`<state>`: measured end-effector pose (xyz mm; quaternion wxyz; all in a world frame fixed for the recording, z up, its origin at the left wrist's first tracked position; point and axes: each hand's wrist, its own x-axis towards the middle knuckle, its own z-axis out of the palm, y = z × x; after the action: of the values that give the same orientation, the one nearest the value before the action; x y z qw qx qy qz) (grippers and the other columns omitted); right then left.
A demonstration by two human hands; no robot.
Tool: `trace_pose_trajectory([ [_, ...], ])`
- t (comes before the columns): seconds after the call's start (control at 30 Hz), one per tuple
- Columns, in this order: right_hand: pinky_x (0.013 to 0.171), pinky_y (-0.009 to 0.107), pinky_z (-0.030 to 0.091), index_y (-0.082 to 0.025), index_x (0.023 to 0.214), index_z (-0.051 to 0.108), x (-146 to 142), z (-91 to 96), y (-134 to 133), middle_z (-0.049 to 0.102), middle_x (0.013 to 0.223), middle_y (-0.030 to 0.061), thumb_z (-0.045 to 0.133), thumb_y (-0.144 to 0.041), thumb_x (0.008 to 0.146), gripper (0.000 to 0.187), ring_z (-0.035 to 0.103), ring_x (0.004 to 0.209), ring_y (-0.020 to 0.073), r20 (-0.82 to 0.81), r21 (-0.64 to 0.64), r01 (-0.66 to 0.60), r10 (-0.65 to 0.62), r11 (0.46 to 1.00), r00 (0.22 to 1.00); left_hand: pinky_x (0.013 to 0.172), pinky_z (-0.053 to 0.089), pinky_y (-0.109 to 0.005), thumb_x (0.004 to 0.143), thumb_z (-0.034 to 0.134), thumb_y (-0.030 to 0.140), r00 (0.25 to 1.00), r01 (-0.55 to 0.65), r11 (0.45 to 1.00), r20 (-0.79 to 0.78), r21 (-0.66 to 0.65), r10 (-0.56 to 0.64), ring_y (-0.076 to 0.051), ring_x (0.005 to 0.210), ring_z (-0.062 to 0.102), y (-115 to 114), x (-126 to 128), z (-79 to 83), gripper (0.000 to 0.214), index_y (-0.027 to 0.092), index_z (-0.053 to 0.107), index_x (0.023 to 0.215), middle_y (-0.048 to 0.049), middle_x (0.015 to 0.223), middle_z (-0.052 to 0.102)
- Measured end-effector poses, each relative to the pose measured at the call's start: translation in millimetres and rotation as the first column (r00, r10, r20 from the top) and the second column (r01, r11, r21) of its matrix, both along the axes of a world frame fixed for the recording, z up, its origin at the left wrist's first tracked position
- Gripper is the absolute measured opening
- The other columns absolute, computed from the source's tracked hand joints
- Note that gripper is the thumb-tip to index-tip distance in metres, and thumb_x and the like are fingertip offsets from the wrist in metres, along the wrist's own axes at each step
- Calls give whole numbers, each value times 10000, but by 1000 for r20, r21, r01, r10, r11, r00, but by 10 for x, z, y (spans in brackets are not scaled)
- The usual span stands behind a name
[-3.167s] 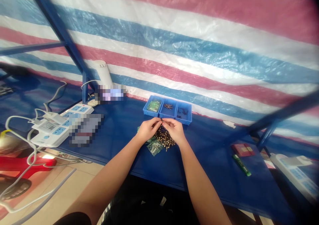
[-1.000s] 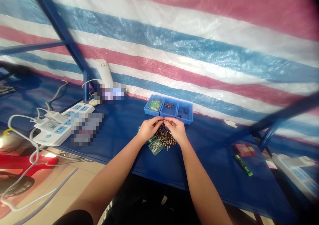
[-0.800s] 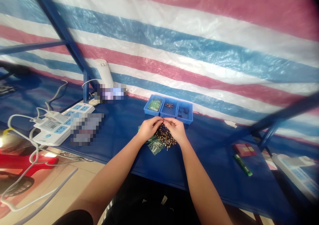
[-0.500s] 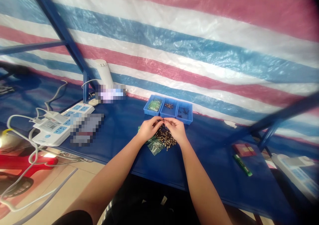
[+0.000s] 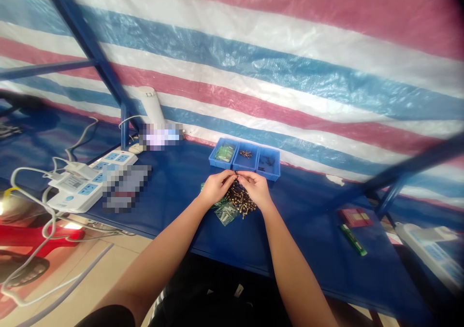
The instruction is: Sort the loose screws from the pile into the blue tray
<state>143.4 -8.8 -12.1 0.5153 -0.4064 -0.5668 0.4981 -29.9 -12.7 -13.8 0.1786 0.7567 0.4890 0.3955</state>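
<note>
My left hand (image 5: 216, 187) and my right hand (image 5: 256, 186) meet fingertip to fingertip above a heap of small brass-and-black metal parts (image 5: 243, 202). Between the pinched fingers is a small dark piece (image 5: 236, 174), too tiny to name; both hands are closed on it. Left of the heap, partly under my left hand, lie small clear bags (image 5: 226, 213) with pale slim pieces inside. Just beyond my fingertips stand three joined blue bins: the left bin (image 5: 213, 162) holds bags, the middle bin (image 5: 240, 166) some brass parts, the right bin (image 5: 271, 175) a few black pieces.
The blue table (image 5: 300, 230) carries a white power strip (image 5: 78, 191) with cables at left, beside a blurred-out flat object (image 5: 126, 187). A green box (image 5: 353, 240) and a red box (image 5: 355, 217) lie at right. Blue frame bars (image 5: 90, 51) and a striped sheet (image 5: 253, 61) stand behind.
My fingertips have shifted slightly around the small dark piece, which now shows a little more between them. Everything else stays as it was.
</note>
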Motion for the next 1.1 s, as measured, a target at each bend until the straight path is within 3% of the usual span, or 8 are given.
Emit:
trace_pose_trajectory([
  [0.17, 894, 401, 552, -195, 1016, 729, 8, -6, 6, 748, 987, 75, 713, -404, 769, 323, 701, 927, 243, -5, 13, 18, -18, 1000, 1000, 625, 477, -199, 940, 503, 428, 1000, -17, 1000, 5, 16, 17, -103, 632, 623, -7, 12, -16, 301, 238, 631, 1135, 29, 764, 686],
  [0.33, 880, 409, 555, -194, 1012, 732, 11, -2, 3, 749, 972, 79, 716, -396, 768, 317, 704, 898, 245, 11, 3, 10, -11, 1000, 1000, 740, 505, -215, 944, 501, 401, 1000, -6, 998, 23, 66, 4, -129, 783, 670, 15, 0, -29, 266, 225, 678, 1034, -6, 919, 724],
  [0.63, 885, 406, 547, -204, 1009, 734, 11, -6, 3, 746, 989, 76, 718, -396, 764, 312, 699, 911, 240, -4, 0, -14, 14, 1000, 1000, 757, 501, -222, 968, 442, 408, 999, 45, 999, -2, 13, -45, -141, 830, 676, -8, -18, 15, 300, 228, 670, 1045, -5, 963, 726],
  [0.8, 808, 377, 555, -198, 995, 736, 14, -2, 14, 747, 937, 74, 724, -413, 746, 330, 694, 838, 222, 1, -28, 1, 0, 1000, 1000, 698, 488, -207, 954, 463, 439, 999, -11, 1000, -33, -13, 10, -126, 731, 671, -26, -1, 26, 308, 239, 666, 1071, 8, 886, 734],
  [0.93, 677, 333, 547, -179, 976, 736, 77, -39, 82, 733, 840, 65, 733, -415, 720, 348, 667, 721, 190, -38, -77, 161, -165, 984, 986, 636, 469, -210, 948, 471, 434, 997, -48, 999, -54, -2, 48, -122, 662, 653, -18, 13, 12, 298, 248, 662, 1081, 18, 846, 733],
  [1.03, 641, 326, 542, -159, 963, 729, 155, -86, 151, 724, 813, 66, 750, -404, 687, 370, 652, 674, 176, -94, -136, 367, -380, 920, 920, 598, 452, -211, 952, 459, 416, 995, -59, 998, -78, 14, 60, -122, 637, 638, -7, 13, -4, 288, 240, 668, 1044, 15, 821, 726],
  [1.1, 644, 339, 550, -145, 952, 729, 191, -106, 181, 723, 789, 71, 760, -402, 667, 385, 654, 663, 182, -92, -173, 434, -453, 884, 887, 579, 443, -213, 951, 456, 416, 994, -63, 998, -89, 26, 65, -119, 600, 620, -4, 12, -10, 292, 233, 669, 1031, 12, 788, 718],
])
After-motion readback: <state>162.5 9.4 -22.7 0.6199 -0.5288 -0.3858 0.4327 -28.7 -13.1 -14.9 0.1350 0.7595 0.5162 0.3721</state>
